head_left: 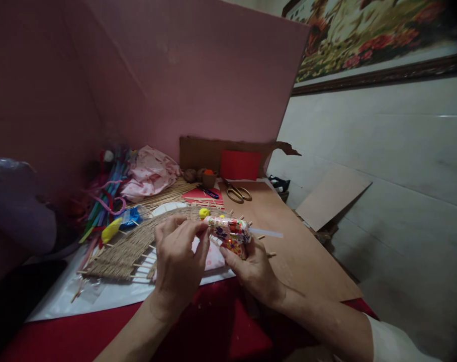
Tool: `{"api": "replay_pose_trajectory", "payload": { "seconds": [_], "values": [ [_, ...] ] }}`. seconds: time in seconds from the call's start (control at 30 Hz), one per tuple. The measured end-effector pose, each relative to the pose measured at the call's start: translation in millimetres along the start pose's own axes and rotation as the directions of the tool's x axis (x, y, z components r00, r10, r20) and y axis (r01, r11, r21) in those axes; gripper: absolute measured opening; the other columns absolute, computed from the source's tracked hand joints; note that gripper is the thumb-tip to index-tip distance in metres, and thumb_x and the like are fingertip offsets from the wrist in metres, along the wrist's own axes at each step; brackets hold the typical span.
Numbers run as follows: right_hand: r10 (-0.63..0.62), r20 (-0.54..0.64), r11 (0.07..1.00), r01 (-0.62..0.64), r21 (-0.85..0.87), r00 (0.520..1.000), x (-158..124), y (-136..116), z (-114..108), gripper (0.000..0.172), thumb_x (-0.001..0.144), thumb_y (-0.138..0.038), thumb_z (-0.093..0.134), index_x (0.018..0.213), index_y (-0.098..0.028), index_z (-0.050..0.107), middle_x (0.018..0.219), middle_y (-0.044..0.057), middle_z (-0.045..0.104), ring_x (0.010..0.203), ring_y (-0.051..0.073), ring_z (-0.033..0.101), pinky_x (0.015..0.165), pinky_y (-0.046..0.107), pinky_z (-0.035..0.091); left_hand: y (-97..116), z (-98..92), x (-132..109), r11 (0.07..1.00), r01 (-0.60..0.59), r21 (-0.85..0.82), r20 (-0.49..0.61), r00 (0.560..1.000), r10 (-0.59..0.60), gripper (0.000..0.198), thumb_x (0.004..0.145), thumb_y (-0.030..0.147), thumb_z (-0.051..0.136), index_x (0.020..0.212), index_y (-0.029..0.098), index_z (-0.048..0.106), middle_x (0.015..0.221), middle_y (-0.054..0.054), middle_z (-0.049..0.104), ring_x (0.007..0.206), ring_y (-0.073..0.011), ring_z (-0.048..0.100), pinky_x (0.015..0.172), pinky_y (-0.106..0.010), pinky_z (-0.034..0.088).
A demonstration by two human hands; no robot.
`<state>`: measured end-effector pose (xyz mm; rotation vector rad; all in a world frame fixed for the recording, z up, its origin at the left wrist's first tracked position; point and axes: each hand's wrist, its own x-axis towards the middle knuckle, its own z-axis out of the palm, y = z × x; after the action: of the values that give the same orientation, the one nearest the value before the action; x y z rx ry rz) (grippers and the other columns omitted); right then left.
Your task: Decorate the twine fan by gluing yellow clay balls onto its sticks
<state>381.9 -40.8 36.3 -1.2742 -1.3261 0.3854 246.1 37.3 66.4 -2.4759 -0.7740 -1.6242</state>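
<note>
Gluing step: right hand point(251, 266) gripping floral-patterned glue gun point(228, 232); left hand point(179, 254) pinching at its nozzle, above woven straw fan point(126, 249). Next needs steady aim.

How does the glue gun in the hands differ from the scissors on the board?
The glue gun is white with a flower print; the scissors have tan handles. The glue gun is held up by the right hand, with the left hand at its nozzle end; the scissors lie flat and untouched on the brown board, farther back. Both are craft tools.
</note>
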Motion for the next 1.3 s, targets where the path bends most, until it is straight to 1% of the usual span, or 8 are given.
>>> {"api": "replay_pose_trajectory", "payload": {
  "seconds": [0.1, 0.23, 0.4, 0.57, 0.8, 1.03, 1.2, 1.3],
  "values": [
    [0.01, 0.015, 0.996, -0.009, -0.084, 1.0, -2.3, 0.1, -1.1, 0.012, 0.083, -0.023, 0.059, 0.09, -0.018, 0.067, 0.089, 0.005, 0.07, 0.083, 0.021, 0.064, 0.076, 0.033, 0.051, -1.0, -0.8, -0.8, 0.999, 0.029, -0.025, 0.037, 0.999, -0.028, 0.005, 0.08, 0.014, 0.059, 0.077, 0.019, 0.059, 0.069, -0.003, 0.063, 0.077, -0.0223, 0.054, 0.07, -0.037, 0.036],
    [-0.031, 0.016, 0.997, 0.032, -0.065, 0.999, -6.5, 2.3, -0.7, 0.025, 0.083, -0.021, 0.058, 0.108, -0.021, 0.063, 0.099, 0.004, 0.068, 0.089, 0.021, 0.063, 0.082, 0.035, 0.05, -2.2, -1.1, -1.4, 0.998, 0.042, -0.038, 0.059, 0.997, -0.04, 0.008, 0.078, 0.011, 0.059, 0.076, 0.019, 0.058, 0.068, -0.003, 0.061, 0.077, -0.0226, 0.053, 0.07, -0.037, 0.036],
    [0.012, -0.003, 0.996, -0.012, -0.09, 1.0, -7.9, 4.4, 1.9, 0.014, 0.083, -0.025, 0.059, 0.093, -0.019, 0.066, 0.083, 0.003, 0.067, 0.074, 0.018, 0.061, 0.069, 0.031, 0.05, 0.5, 0.3, 1.0, 0.998, 0.015, 0.062, 0.059, 0.998, -0.019, 0.01, 0.076, 0.011, 0.059, 0.073, 0.019, 0.054, 0.063, -0.002, 0.06, 0.076, -0.0233, 0.053, 0.074, -0.039, 0.034],
    [0.103, -0.048, 0.992, -0.099, 0.079, 0.994, -4.9, 5.1, 9.2, 0.017, 0.082, -0.029, 0.061, 0.094, -0.019, 0.065, 0.091, 0.004, 0.069, 0.082, 0.019, 0.063, 0.074, 0.031, 0.051, 3.1, 0.8, 2.1, 0.994, 0.031, 0.109, 0.024, 0.999, -0.034, 0.008, 0.078, 0.014, 0.058, 0.072, 0.019, 0.056, 0.061, -0.001, 0.06, 0.075, -0.0232, 0.055, 0.077, -0.04, 0.034],
    [0.188, -0.109, 0.96, -0.159, 0.229, 0.976, 0.9, -0.2, 6.6, 0.026, 0.076, -0.032, 0.067, 0.098, -0.018, 0.063, 0.091, 0.006, 0.069, 0.08, 0.021, 0.065, 0.068, 0.031, 0.054, -2.1, 1.0, 0.0, 0.987, 0.067, 0.146, -0.024, 0.998, -0.064, 0.01, 0.075, 0.014, 0.059, 0.067, 0.019, 0.057, 0.06, 0.0, 0.06, 0.071, -0.0214, 0.054, 0.076, -0.039, 0.033],
    [0.188, -0.116, 0.953, -0.153, 0.262, 0.975, 7.0, -1.2, 2.9, 0.022, 0.074, -0.036, 0.07, 0.088, -0.019, 0.063, 0.077, 0.004, 0.068, 0.08, 0.023, 0.065, 0.061, 0.03, 0.054, 2.3, 0.1, 0.8, 0.993, 0.089, -0.078, 0.059, 0.995, -0.084, 0.008, 0.08, 0.012, 0.054, 0.078, 0.017, 0.059, 0.07, -0.002, 0.062, 0.076, -0.0201, 0.051, 0.075, -0.037, 0.034],
    [0.19, -0.079, 0.947, -0.161, 0.278, 0.979, 5.9, -2.2, 4.3, 0.025, 0.075, -0.036, 0.068, 0.093, -0.018, 0.063, 0.093, 0.006, 0.069, 0.08, 0.021, 0.065, 0.061, 0.029, 0.055, 6.7, -3.4, 1.2, 0.958, 0.202, -0.203, 0.132, 0.975, -0.178, 0.017, 0.087, 0.015, 0.044, 0.081, 0.017, 0.06, 0.073, -0.003, 0.059, 0.078, -0.0197, 0.05, 0.071, -0.035, 0.037],
    [0.183, -0.085, 0.953, -0.156, 0.259, 0.979, 5.7, -0.9, 3.7, 0.028, 0.076, -0.034, 0.067, 0.097, -0.018, 0.062, 0.092, 0.006, 0.069, 0.078, 0.02, 0.065, 0.062, 0.03, 0.054, 8.5, -7.6, 1.0, 0.918, 0.258, -0.301, 0.156, 0.963, -0.219, 0.017, 0.087, 0.016, 0.043, 0.083, 0.018, 0.059, 0.076, -0.003, 0.058, 0.078, -0.0183, 0.051, 0.07, -0.034, 0.038]
  ]
}}
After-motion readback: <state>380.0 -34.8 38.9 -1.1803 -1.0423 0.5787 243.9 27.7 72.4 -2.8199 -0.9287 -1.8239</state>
